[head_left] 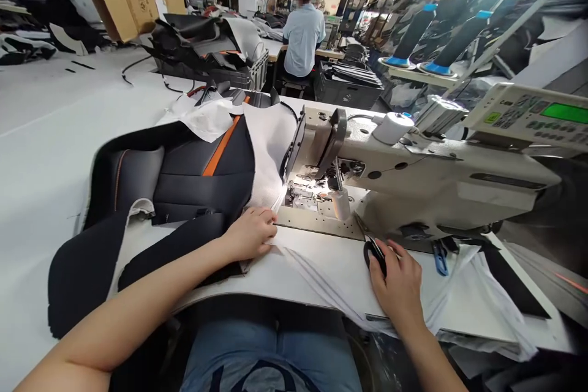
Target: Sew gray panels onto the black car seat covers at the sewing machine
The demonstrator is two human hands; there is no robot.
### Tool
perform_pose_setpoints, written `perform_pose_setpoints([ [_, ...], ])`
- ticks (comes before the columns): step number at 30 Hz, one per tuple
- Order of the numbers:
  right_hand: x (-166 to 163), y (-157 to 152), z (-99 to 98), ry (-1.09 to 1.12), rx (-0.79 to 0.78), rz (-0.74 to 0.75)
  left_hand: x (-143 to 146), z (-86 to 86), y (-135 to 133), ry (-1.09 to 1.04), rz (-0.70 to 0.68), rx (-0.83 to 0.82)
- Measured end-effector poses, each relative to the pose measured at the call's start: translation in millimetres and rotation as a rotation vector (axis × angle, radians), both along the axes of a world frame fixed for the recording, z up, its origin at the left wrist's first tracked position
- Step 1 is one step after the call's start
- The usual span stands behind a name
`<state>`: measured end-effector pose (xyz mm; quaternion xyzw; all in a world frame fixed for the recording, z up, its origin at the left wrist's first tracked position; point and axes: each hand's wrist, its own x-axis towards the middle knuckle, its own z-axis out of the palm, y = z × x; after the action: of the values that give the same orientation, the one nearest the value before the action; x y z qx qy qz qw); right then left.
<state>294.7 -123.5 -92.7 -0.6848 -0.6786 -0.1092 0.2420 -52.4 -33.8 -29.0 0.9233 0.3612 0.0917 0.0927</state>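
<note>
Gripping scissors on the right, steadying a seat cover on the left

Your right hand [399, 275] is closing its fingers around the black-handled scissors [377, 252], whose blades are pointing towards the machine bed; whether they are parted is too small to make out. Your left hand [250, 233] is resting with curled fingers at the near right edge of the black car-seat cover [184, 190], beside the pale fabric strips [316, 278]. Its thumb is not showing, so you cannot tell from this view whether it is pinching anything.

The strips are trailing across the white tabletop, past your right hand, and a blue cutter [440, 257] is lying beyond that hand's right side. Left of the machine, the cover is spreading over the table, its orange stripe facing up and its white panel [271, 153] reaching towards the sewing head.

You seem to be handling and trimming at the sewing machine [381, 159], rather than stitching. A cut would call for keeping the edge steady and bringing the blades across to the strips, clear of your left fingertips.

Farther off, a co-worker [303, 37] is sitting facing away, near a grey crate [344, 95].
</note>
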Motion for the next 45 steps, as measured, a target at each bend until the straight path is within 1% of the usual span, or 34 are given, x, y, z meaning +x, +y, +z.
perform_pose_setpoints([
  [2, 4.6, -1.7, 1.6, 0.028, -0.029, -0.039, -4.7, -3.6, 7.5, -0.190, 0.039, -0.120],
  [6, 11.3, 1.2, 13.1, 0.091, -0.313, -0.031, -13.6, -4.7, 14.0, -0.518, 0.149, -0.313],
  [8, 7.8, 3.5, 22.1, 0.073, -0.447, -0.035, -15.1, -4.8, 15.4, -0.612, 0.165, -0.378],
  [9, 3.3, 4.3, 26.9, 0.061, -0.498, -0.007, -15.4, -5.3, 15.8, -0.644, 0.161, -0.400],
  [10, -3.2, 4.8, 31.6, 0.055, -0.531, 0.051, -15.5, -6.0, 16.0, -0.669, 0.151, -0.416],
  [11, -11.7, 4.9, 36.1, 0.058, -0.551, 0.139, -15.7, -6.9, 16.2, -0.690, 0.141, -0.427],
  [14, -46.1, 4.9, 46.8, 0.118, -0.575, 0.469, -17.2, -9.6, 16.6, -0.740, 0.114, -0.450],
  [15, -59.0, 5.5, 49.6, 0.128, -0.587, 0.552, -18.1, -10.3, 16.8, -0.753, 0.102, -0.453],
  [16, -71.6, 6.7, 52.2, 0.115, -0.597, 0.602, -19.2, -10.9, 17.1, -0.764, 0.089, -0.451],
  [17, -83.4, 8.6, 54.7, 0.081, -0.605, 0.620, -20.2, -11.3, 17.4, -0.770, 0.075, -0.446],
  [19, -103.5, 14.0, 59.9, -0.001, -0.604, 0.593, -22.3, -11.8, 18.3, -0.776, 0.052, -0.433],
  [21, -118.4, 20.2, 65.5, -0.033, -0.587, 0.563, -23.7, -12.2, 19.1, -0.779, 0.040, -0.427],
  [24, -135.3, 28.8, 72.8, -0.031, -0.571, 0.583, -24.0, -12.4, 19.9, -0.783, 0.019, -0.427],
  [27, -150.8, 37.4, 78.4, -0.132, -0.579, 0.601, -23.0, -12.1, 19.6, -0.760, -0.002, -0.411],
  [30, -162.0, 45.5, 83.2, -0.254, -0.676, 0.610, -22.3, -12.0, 19.2, -0.712, -0.010, -0.379],
  [33, -163.3, 47.1, 85.5, -0.322, -0.775, 0.611, -23.4, -12.3, 20.0, -0.682, -0.030, -0.341],
  [36, -155.5, 40.3, 85.8, -0.299, -0.806, 0.583, -26.2, -11.4, 20.4, -0.637, -0.059, -0.275],
  [39, -136.4, 32.7, 90.2, -0.158, -0.816, 0.466, -27.3, -9.8, 16.5, -0.526, -0.131, -0.106],
  [41, -114.2, 29.8, 96.4, -0.033, -0.798, 0.330, -24.2, -11.4, 8.2, -0.445, -0.220, 0.044],
  [43, -85.8, 27.8, 103.1, 0.059, -0.749, 0.193, -15.8, -17.0, -7.1, -0.386, -0.337, 0.185],
  [44, -70.9, 27.1, 105.6, 0.085, -0.719, 0.140, -9.6, -21.4, -17.3, -0.367, -0.401, 0.226],
  [45, -56.7, 26.7, 107.2, 0.101, -0.690, 0.097, -2.2, -26.6, -28.6, -0.341, -0.464, 0.232],
])
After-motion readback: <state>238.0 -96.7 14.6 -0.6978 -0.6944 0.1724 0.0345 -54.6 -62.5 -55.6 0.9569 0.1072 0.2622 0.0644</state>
